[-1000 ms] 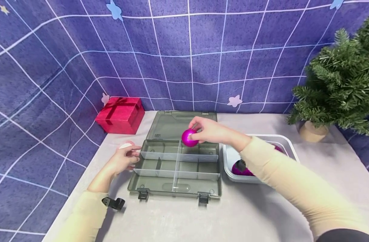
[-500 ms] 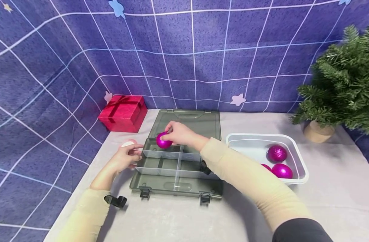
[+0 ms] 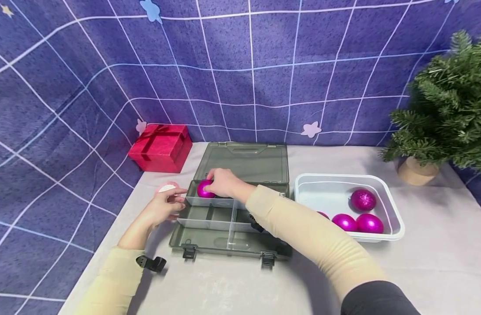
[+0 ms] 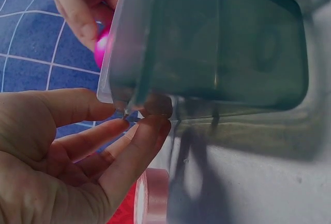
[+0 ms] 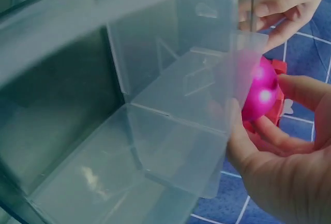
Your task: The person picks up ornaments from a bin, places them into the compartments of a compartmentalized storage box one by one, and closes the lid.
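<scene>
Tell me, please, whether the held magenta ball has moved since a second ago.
Yes, the magenta ball moved left across the compartment box, toward its left edge.

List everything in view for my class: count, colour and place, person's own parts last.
Organiser: 1, grey-green, mid-table, open
Tub: 1, white, right of organiser
Tub balls: 4 visible, magenta, inside
Held ball: 1, magenta, at organiser's back-left compartment
Gift box: 1, red, back left
Round object: 1, pink-white, left of organiser
Tree: 1, green, back right
Tabletop: 1, pale grey, beneath
Backdrop: 1, blue, behind table
Wrist devices: 2, black, wrists
Sleeves: 2, cream, both arms
Left hand: 1, organiser's left edge
Right hand: 1, holding the ball
</scene>
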Action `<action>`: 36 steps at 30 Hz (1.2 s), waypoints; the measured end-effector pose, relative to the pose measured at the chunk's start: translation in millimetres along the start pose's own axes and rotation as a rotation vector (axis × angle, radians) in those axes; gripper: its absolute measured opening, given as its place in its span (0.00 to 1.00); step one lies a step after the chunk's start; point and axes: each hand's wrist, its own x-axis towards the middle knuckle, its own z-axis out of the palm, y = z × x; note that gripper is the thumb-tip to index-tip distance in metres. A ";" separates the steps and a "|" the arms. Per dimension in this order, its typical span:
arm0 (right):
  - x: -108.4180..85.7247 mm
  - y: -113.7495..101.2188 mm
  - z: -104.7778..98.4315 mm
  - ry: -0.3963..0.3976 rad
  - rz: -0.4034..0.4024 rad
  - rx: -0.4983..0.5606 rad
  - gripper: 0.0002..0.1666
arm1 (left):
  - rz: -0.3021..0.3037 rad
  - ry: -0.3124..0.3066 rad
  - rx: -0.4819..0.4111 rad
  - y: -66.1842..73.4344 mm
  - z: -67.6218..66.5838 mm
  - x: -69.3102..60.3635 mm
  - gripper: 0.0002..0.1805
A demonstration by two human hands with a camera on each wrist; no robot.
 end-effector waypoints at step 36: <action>-129.2 25.6 -111.7 0.011 -0.274 0.243 0.19 | 0.012 -0.021 0.029 -5.1 -1.1 2.0 0.37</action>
